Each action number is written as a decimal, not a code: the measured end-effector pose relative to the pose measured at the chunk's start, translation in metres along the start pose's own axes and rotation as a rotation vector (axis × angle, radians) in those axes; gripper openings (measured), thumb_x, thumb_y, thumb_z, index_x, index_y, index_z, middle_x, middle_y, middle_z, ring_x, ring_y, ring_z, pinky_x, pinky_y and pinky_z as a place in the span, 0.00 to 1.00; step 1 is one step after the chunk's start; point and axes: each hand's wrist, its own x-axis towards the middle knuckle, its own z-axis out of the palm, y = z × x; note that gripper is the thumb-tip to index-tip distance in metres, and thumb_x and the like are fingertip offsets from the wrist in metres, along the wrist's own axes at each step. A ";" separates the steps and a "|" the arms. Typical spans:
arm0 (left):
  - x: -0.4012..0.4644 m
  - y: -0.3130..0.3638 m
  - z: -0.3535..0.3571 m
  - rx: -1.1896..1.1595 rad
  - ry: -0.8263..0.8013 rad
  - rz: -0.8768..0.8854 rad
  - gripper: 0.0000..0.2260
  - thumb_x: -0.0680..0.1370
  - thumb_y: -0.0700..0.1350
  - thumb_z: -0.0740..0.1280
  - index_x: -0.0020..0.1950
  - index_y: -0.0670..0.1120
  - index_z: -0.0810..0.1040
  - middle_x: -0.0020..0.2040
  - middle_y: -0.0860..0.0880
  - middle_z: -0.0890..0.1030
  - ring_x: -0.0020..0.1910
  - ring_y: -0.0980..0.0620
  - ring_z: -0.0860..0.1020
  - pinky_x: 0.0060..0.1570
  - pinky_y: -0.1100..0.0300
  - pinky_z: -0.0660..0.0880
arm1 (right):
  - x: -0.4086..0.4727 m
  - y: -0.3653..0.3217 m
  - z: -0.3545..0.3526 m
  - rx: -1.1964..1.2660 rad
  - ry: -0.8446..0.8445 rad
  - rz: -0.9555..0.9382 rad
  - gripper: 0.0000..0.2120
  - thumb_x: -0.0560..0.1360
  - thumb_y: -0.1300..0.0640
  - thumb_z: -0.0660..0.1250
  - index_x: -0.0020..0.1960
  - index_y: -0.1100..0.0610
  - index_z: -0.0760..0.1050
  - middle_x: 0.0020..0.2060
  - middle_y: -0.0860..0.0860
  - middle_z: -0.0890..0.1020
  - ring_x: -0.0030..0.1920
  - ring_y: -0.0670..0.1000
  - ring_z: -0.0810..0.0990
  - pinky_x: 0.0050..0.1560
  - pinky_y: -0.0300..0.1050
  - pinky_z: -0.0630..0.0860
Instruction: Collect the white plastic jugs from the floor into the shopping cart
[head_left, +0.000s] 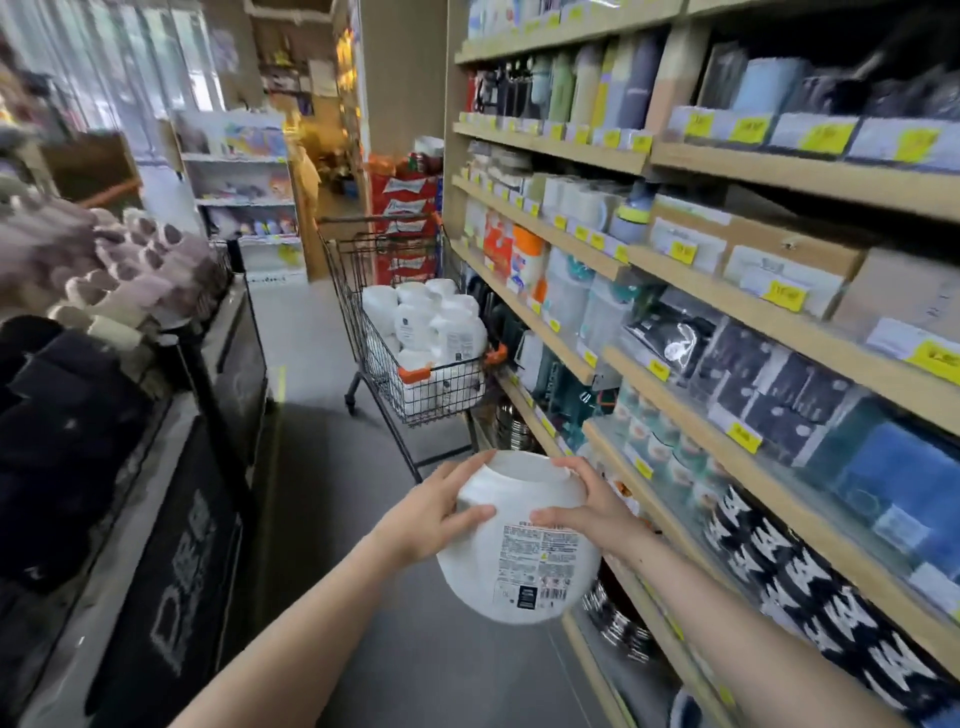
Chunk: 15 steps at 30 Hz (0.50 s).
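White plastic jug (519, 540) being gripped by left hand (426, 519) and right hand (587, 512), short of the jug-filled shopping cart (415, 332).

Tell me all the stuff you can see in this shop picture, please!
Jug in hands: one, white with a printed label, held in front of the person, above the aisle floor.
Jugs in cart: several, white, exact count unclear, piled in the basket.
Shopping cart: one, black wire with orange corner pieces, further down the aisle, beside the shelves.
Shelves: one tall unit, light wood, on the right, packed with boxed and bottled goods and yellow price tags.
Slippers: many, brown, beige and black, on a display at the left.
Red cartons: a stack, red and white, behind the cart.
Floor: grey.
Left hand: grips the jug's left side.
Right hand: grips the jug's right side.
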 end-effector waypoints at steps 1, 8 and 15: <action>0.016 -0.008 -0.007 0.001 0.023 -0.018 0.32 0.72 0.70 0.55 0.74 0.65 0.52 0.66 0.53 0.68 0.57 0.54 0.73 0.59 0.61 0.67 | 0.025 -0.004 -0.005 0.003 -0.022 -0.010 0.37 0.47 0.41 0.76 0.54 0.40 0.68 0.54 0.46 0.75 0.51 0.47 0.78 0.47 0.43 0.77; 0.099 -0.075 -0.056 0.068 0.060 -0.099 0.34 0.71 0.70 0.55 0.75 0.62 0.53 0.57 0.54 0.68 0.51 0.55 0.74 0.58 0.59 0.69 | 0.165 -0.019 -0.001 -0.007 -0.106 -0.042 0.39 0.47 0.41 0.77 0.56 0.41 0.68 0.55 0.49 0.76 0.53 0.51 0.78 0.53 0.49 0.77; 0.170 -0.178 -0.108 0.059 0.035 -0.110 0.34 0.72 0.70 0.55 0.75 0.63 0.52 0.66 0.52 0.66 0.54 0.56 0.73 0.61 0.58 0.68 | 0.294 -0.034 0.038 0.000 -0.098 -0.041 0.37 0.47 0.41 0.78 0.54 0.40 0.68 0.55 0.48 0.75 0.54 0.50 0.77 0.53 0.47 0.77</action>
